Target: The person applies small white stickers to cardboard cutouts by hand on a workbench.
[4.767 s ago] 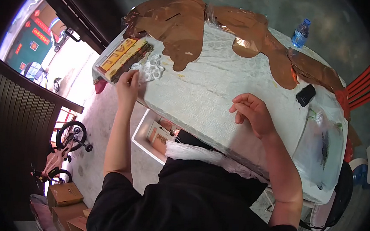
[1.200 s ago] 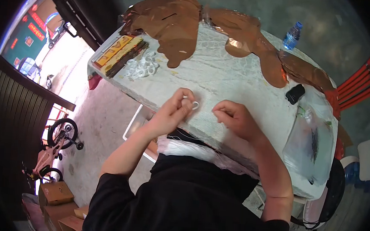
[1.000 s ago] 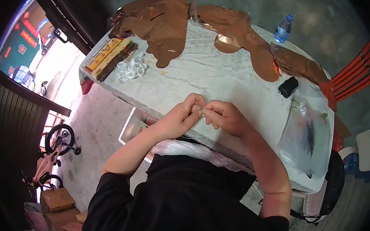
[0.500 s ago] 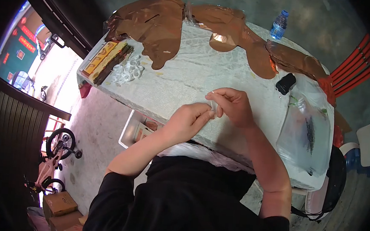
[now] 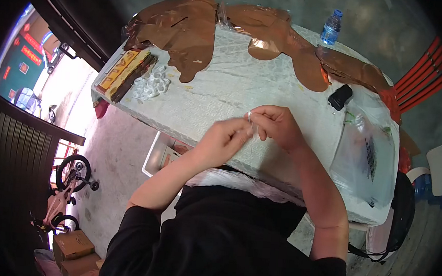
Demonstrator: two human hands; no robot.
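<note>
Above the near edge of the white-covered table (image 5: 208, 106), my two hands almost meet at the fingertips. My right hand (image 5: 278, 126) pinches a small thin white piece (image 5: 249, 116) between thumb and forefinger. Close beside it on the left, my left hand (image 5: 226, 141) has its fingers closed and somewhat blurred; what they hold, if anything, is too small to make out. A pile of white looped strips (image 5: 151, 85) lies on the table to the left, next to stacked yellow and brown packs (image 5: 125, 75).
Shiny brown sheets (image 5: 195, 33) lie along the far edge. A water bottle (image 5: 330, 29) stands behind them. On the right are a black object (image 5: 340, 97) and a clear plastic bag (image 5: 358, 158). A white bin (image 5: 154, 156) sits below the near edge.
The fingers of my left hand have shifted slightly up and left, away from the right fingertips. The white piece now shows at the tips of my right thumb and forefinger.
</note>
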